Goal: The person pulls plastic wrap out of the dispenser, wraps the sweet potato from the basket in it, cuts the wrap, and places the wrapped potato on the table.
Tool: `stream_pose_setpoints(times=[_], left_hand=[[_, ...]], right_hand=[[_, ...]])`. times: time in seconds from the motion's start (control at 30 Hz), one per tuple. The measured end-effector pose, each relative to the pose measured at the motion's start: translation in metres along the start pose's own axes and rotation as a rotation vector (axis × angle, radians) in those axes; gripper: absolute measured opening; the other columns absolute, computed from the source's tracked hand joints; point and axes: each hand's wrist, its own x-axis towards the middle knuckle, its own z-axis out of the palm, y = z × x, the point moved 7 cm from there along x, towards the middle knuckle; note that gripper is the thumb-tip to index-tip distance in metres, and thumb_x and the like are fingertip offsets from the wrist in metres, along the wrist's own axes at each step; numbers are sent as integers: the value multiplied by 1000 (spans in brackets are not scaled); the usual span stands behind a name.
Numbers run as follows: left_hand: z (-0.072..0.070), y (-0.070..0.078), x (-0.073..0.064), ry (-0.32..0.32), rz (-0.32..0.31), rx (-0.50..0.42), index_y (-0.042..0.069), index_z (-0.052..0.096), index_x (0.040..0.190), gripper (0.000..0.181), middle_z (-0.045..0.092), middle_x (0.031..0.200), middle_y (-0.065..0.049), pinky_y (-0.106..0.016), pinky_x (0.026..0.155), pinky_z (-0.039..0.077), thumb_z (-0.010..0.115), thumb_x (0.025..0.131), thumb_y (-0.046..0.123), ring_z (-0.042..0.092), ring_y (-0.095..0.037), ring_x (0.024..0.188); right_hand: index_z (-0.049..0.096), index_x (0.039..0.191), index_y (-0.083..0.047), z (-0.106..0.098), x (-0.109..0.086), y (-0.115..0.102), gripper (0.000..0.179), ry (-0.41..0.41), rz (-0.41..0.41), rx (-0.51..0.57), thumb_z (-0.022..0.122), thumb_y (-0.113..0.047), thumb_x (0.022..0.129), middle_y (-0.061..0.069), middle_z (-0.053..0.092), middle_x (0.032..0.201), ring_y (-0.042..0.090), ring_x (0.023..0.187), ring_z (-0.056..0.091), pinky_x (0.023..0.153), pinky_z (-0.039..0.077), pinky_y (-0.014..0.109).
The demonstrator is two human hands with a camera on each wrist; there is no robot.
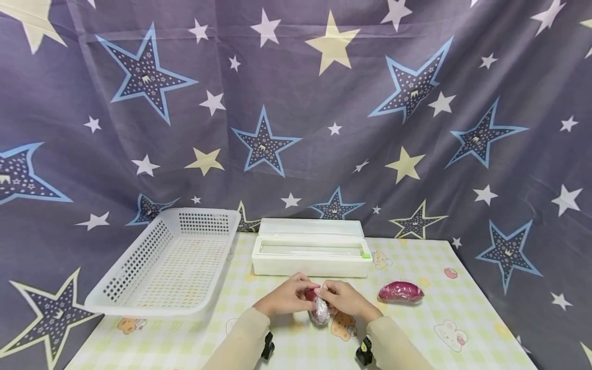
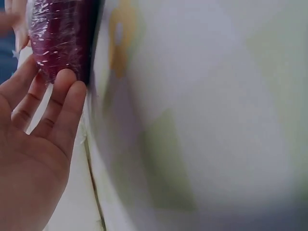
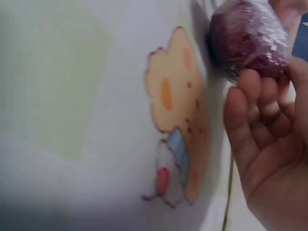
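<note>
A purplish-red, elongated vegetable point(image 1: 320, 312), resembling a sweet potato, is wrapped in shiny clear film on the table in front of me. My left hand point(image 1: 290, 297) pinches it from the left side, and in the left wrist view its fingertips press the filmed end. From the right, my right hand point(image 1: 346, 298) holds the same piece with thumb and bent fingers, which the right wrist view shows against the film point(image 3: 250, 41). Off to the right lies a second wrapped purplish-red vegetable point(image 1: 400, 292), touched by neither hand.
Behind my hands stands a long white box point(image 1: 312, 266), its lid raised, with a green tab point(image 1: 366, 256) at its right end. A white perforated basket point(image 1: 148, 311) occupies the left. Beneath is a checked tablecloth point(image 1: 481, 313); a starry curtain point(image 1: 296, 77) hangs behind.
</note>
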Motion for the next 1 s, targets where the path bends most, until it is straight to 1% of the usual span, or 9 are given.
stream_pose_setpoints(times=[0.1, 0.23, 0.37, 0.57, 0.63, 0.73, 0.83, 0.93, 1.0], left_hand=[[7, -1, 0, -28, -4, 9, 20, 62, 134, 68, 44, 119, 4, -27, 87, 50, 89, 75, 41, 52, -14, 100], [11, 0, 1, -21, 28, 105, 23, 58, 132, 79, 40, 122, 7, -28, 96, 47, 92, 65, 49, 49, -8, 105], [9, 2, 2, -22, 48, 132, 23, 59, 128, 72, 41, 121, 7, -28, 95, 47, 91, 69, 48, 49, -9, 105], [3, 5, 1, -54, 81, 61, 21, 63, 125, 53, 45, 116, 1, -29, 84, 51, 86, 80, 36, 52, -19, 96], [1, 4, 2, -60, 86, 36, 19, 64, 125, 47, 47, 115, -1, -31, 83, 51, 83, 84, 31, 54, -23, 96], [-1, 2, 2, -69, 77, 7, 17, 64, 128, 41, 48, 116, -3, -30, 84, 51, 78, 90, 27, 55, -26, 97], [-2, -2, 3, -65, 61, -14, 16, 65, 129, 35, 49, 116, -3, -30, 87, 49, 71, 95, 25, 54, -25, 99], [-2, -4, 3, -52, 54, -19, 15, 67, 128, 30, 50, 116, 0, -33, 91, 47, 66, 99, 23, 53, -21, 101], [-2, -5, 3, -37, 55, -23, 15, 68, 126, 27, 51, 115, 1, -34, 92, 47, 64, 100, 21, 52, -19, 102]], right_hand=[[55, 79, -10, -1, 1, 3, 38, 27, 19, -27, 52, -38, 105, -1, 54, 64, 14, 57, 56, 54, 52, 29], [55, 78, -11, -2, 2, 4, 40, 40, 26, -38, 51, -40, 105, -1, 52, 62, 13, 56, 55, 53, 52, 28], [55, 79, -11, 0, 2, 5, 39, 40, 30, -29, 51, -40, 105, -2, 53, 63, 12, 57, 55, 53, 50, 26], [54, 79, -9, 1, 2, 3, 39, 47, 15, -26, 51, -38, 106, -1, 51, 64, 13, 58, 55, 54, 51, 28], [54, 80, -10, 1, 1, 2, 39, 33, 13, -21, 50, -39, 106, -1, 52, 65, 13, 60, 56, 56, 52, 29], [54, 87, -9, 1, -1, 3, 36, -45, 9, 40, 49, -38, 106, -1, 54, 72, 14, 65, 57, 61, 52, 29], [52, 102, -3, 0, -8, 3, 24, -169, -19, 143, 60, -25, 102, 2, 54, 80, 13, 70, 54, 63, 48, 25], [44, 115, 3, 0, -14, 2, 39, -276, -64, 229, 72, -11, 92, 7, 53, 87, 12, 73, 52, 64, 45, 21], [42, 120, 2, 0, -17, 2, 49, -301, -88, 251, 77, -7, 87, 9, 53, 90, 11, 75, 53, 64, 46, 20]])
